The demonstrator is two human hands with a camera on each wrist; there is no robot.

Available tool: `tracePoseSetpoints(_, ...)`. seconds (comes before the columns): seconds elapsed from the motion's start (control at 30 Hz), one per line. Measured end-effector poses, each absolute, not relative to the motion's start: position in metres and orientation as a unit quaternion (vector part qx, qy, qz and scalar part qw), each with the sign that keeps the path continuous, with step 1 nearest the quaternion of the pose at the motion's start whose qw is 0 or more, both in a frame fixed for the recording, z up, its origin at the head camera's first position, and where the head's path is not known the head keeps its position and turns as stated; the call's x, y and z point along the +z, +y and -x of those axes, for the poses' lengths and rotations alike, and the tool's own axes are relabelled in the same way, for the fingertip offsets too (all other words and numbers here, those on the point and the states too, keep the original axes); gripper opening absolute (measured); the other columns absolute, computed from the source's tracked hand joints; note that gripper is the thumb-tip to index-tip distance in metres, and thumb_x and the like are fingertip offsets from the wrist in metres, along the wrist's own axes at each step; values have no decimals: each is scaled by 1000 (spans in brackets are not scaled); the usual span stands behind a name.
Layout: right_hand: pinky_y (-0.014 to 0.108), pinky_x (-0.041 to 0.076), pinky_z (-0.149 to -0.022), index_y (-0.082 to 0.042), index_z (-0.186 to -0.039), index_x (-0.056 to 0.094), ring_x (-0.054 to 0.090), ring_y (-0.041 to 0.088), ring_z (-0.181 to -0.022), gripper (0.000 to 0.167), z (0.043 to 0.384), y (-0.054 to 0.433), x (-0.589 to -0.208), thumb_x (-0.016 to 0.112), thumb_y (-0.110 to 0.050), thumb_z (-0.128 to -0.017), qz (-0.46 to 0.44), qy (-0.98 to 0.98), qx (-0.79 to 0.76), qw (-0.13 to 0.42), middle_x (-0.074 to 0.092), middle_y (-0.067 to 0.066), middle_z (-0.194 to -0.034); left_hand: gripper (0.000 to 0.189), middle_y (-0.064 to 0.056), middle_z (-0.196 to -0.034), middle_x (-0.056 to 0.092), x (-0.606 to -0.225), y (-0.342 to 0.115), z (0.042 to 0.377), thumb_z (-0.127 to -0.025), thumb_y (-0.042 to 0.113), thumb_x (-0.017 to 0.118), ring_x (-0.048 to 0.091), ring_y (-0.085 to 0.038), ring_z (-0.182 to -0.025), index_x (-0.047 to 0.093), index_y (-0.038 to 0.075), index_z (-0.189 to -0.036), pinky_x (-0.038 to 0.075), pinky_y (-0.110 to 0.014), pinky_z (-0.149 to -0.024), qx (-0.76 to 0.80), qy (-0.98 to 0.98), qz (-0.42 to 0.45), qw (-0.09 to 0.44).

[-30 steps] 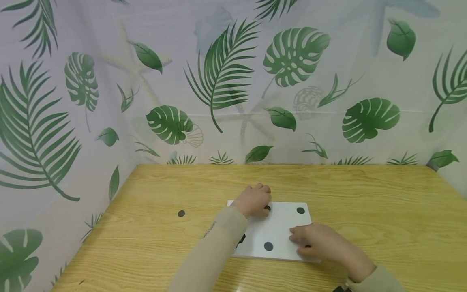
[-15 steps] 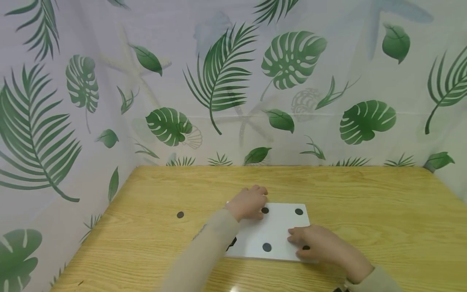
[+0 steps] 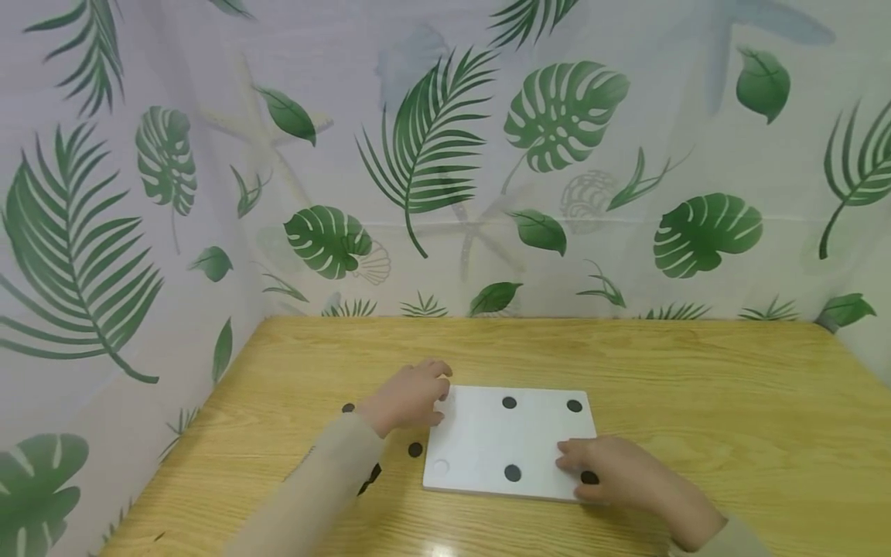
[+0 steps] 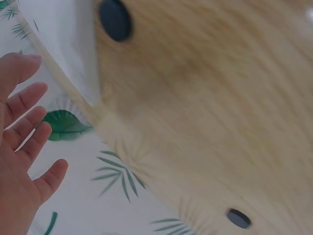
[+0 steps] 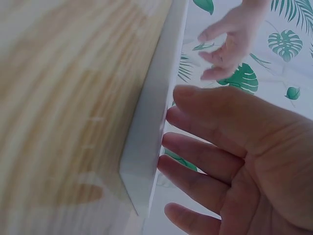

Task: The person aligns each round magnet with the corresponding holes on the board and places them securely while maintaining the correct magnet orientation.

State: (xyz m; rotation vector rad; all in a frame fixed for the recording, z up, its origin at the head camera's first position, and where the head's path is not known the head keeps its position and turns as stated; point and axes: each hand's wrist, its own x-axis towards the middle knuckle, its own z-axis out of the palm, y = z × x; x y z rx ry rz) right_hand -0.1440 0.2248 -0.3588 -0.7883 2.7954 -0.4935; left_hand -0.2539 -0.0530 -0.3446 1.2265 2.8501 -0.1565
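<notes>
A flat white board [image 3: 480,441] lies on the wooden table, with black discs on its middle and right, including a disc [image 3: 512,473] at the front middle. A pale round recess [image 3: 442,467] shows at its front left. My left hand [image 3: 411,396] hovers at the board's back left corner, fingers spread and holding nothing in the left wrist view. My right hand [image 3: 616,472] rests at the front right corner, its relaxed fingertips [image 5: 168,139] right at the board's surface, partly covering a disc [image 3: 589,477].
Left of the board, one loose black disc [image 3: 415,449] lies near its edge. Another disc [image 3: 348,408] lies farther left, partly behind the left wrist. A leaf-patterned cloth [image 3: 445,155] hangs along the table's back and sides.
My left hand has moved left, from beside the back middle disc to the board's left corner, uncovering the board's left part and a loose disc. The right hand has stayed in place.
</notes>
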Motion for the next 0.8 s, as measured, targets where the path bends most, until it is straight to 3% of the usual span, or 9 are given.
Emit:
tracePoseSetpoints(0.3,44,41,-83,-7,-99,67,53,30,-103,29,141,227,-360,70,-17,-72,261,947,-164,94,58,10,-112,9,-3,-121,47,-346,-78,236,-78,22,64,41,-19,-110,58,15,-77,40,-37,-82,-65,916,-396,25)
tracePoseSetpoints(0.47,44,41,-83,-7,-99,67,53,29,-103,29,141,228,-359,70,-17,-72,263,945,-168,97,58,10,-112,12,-3,-120,48,-348,-78,227,-77,23,65,42,-20,-108,57,14,-77,41,-37,-81,-81,908,-411,30)
tracePoseSetpoints(0.8,44,41,-83,-7,-99,67,54,29,-103,29,141,229,-359,69,-16,-72,268,944,-171,92,58,10,-112,28,-2,-119,47,-357,-86,222,-80,29,63,42,-18,-105,45,18,-62,43,-35,-75,-75,904,-417,44)
